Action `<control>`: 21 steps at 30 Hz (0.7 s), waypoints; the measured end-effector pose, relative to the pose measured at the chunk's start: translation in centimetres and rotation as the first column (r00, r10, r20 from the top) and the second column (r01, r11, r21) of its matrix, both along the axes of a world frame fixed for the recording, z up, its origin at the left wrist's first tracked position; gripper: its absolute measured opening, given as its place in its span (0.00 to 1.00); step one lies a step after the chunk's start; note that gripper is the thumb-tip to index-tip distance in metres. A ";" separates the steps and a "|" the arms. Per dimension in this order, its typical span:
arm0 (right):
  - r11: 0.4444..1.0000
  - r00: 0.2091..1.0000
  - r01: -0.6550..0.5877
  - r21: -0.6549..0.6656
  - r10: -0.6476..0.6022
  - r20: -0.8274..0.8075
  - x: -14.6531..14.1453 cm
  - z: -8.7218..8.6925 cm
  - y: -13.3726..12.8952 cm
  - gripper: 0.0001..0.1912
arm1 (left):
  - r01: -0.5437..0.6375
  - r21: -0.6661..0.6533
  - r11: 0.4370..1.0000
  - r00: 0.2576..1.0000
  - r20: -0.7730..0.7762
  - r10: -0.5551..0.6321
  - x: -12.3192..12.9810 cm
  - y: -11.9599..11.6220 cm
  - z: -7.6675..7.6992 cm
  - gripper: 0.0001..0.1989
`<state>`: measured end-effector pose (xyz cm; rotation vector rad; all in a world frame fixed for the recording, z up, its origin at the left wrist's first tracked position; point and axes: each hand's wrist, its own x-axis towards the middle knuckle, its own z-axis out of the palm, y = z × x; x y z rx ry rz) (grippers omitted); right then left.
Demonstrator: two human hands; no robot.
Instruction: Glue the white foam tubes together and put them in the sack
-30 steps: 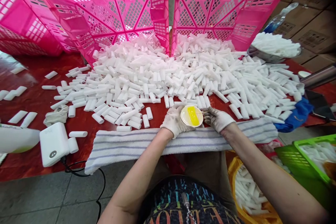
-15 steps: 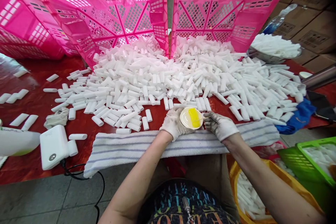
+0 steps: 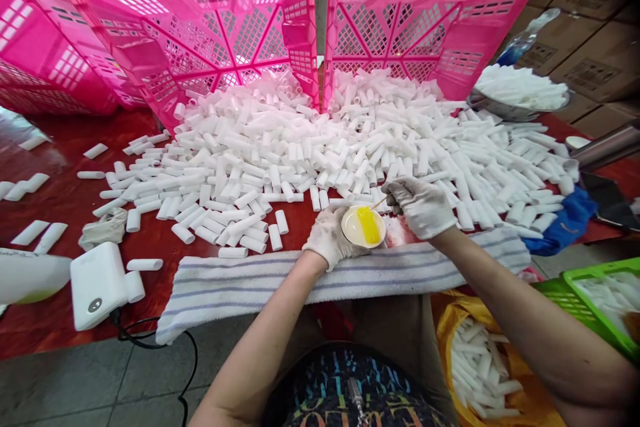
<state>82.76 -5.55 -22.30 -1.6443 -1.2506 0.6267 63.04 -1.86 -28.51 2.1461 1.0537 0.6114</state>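
Observation:
My left hand (image 3: 329,235), in a white glove, grips a small round white dish (image 3: 353,228) by its left side. A bright yellow piece (image 3: 369,224) lies in the dish, over its right half. My right hand (image 3: 420,205), gloved with greyish fingertips, pinches a thin stick (image 3: 381,201) whose tip reaches the dish's upper right rim. Both hands are above the front of the red table, just over a striped towel (image 3: 240,290). Behind them spreads a large heap of short white tubes (image 3: 320,140).
Pink crates (image 3: 190,27) stand tipped behind the heap. A metal bowl (image 3: 520,107) of white tubes is at the back right. A white box-like device (image 3: 97,285) with a black cable sits front left. Below right are a yellow bag (image 3: 445,347) and a green basket (image 3: 570,290).
My right hand has moved up and slightly right, away from the dish's right edge, so the stick now slants down to the rim. My left hand keeps the dish in place.

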 end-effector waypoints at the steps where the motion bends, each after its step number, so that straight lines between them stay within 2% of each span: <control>1: 1.000 0.995 -0.025 0.017 0.023 0.101 -0.2 0.6 0.3 0.15 | -0.002 0.002 1.000 1.000 0.004 0.002 0.0 0.0 0.1 0.46; 2: 0.999 0.985 -0.040 0.035 0.033 0.169 -0.4 1.1 0.6 0.14 | -0.003 0.004 1.000 1.000 0.010 0.003 0.0 0.0 0.1 0.46; 4: 0.996 0.980 -0.084 0.023 0.078 0.182 -0.8 1.8 1.2 0.13 | -0.001 0.012 1.000 1.000 0.019 0.001 0.0 0.0 0.0 0.46; 7: 0.986 0.989 -0.138 -0.093 0.133 -0.059 -1.1 1.5 1.6 0.14 | 0.002 0.030 1.000 1.000 0.010 -0.002 0.0 0.1 -0.4 0.46; 9: 0.991 0.960 -0.070 -0.114 0.036 -0.276 -1.0 0.5 1.4 0.13 | 0.005 0.039 0.999 1.000 0.008 -0.006 0.0 0.2 -0.7 0.47; 11: 0.988 0.874 0.037 -0.150 -0.105 -0.475 -0.7 -0.8 0.6 0.11 | 0.020 0.026 0.999 1.000 0.014 -0.021 0.0 0.3 -0.7 0.47; 14: 0.954 0.709 0.078 -0.290 -0.258 -0.657 -0.2 -2.6 -1.0 0.07 | 0.025 0.016 1.000 1.000 0.004 -0.025 -0.1 0.4 -0.5 0.46; 17: 0.934 0.605 0.074 -0.351 -0.322 -0.729 0.4 -3.6 -2.9 0.07 | 0.024 0.035 0.999 1.000 0.007 -0.024 0.0 0.3 -0.3 0.45; 21: 0.913 0.527 0.096 -0.396 -0.384 -0.758 0.8 -3.2 -5.0 0.07 | -0.002 0.047 0.999 1.000 0.015 0.001 0.2 0.2 -0.6 0.45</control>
